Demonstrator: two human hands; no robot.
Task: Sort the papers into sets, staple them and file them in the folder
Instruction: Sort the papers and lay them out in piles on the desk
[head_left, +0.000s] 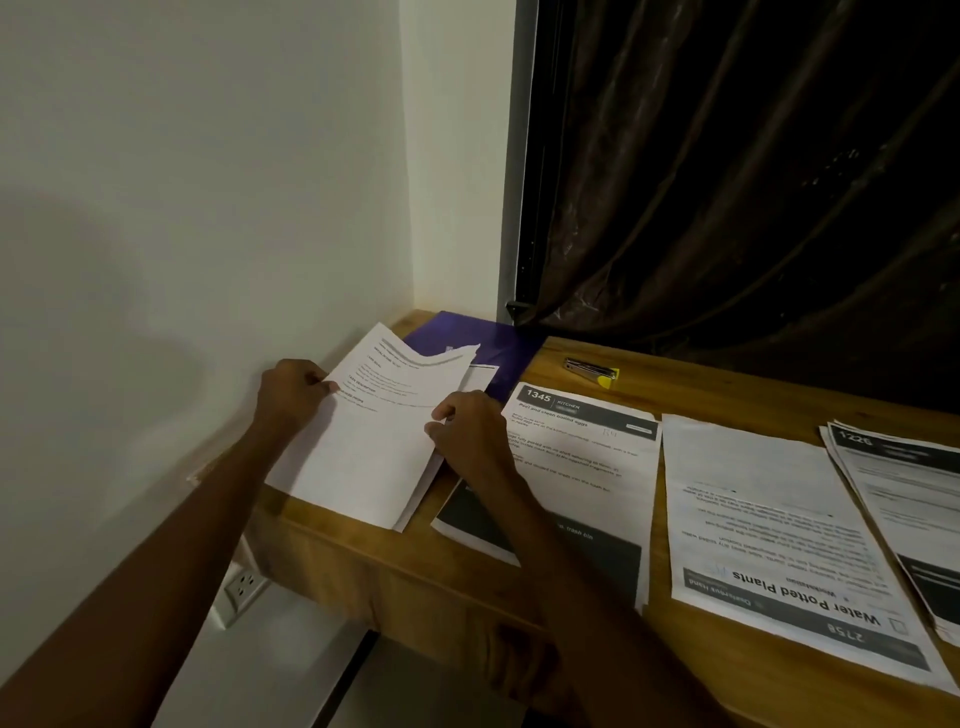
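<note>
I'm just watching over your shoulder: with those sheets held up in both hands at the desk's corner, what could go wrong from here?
The held sheets are fanned unevenly between the left hand and right hand, so they might get stapled crooked. They hang past the desk edge and could slip to the floor. The stapler lies beyond the other piles, an awkward reach.
</note>
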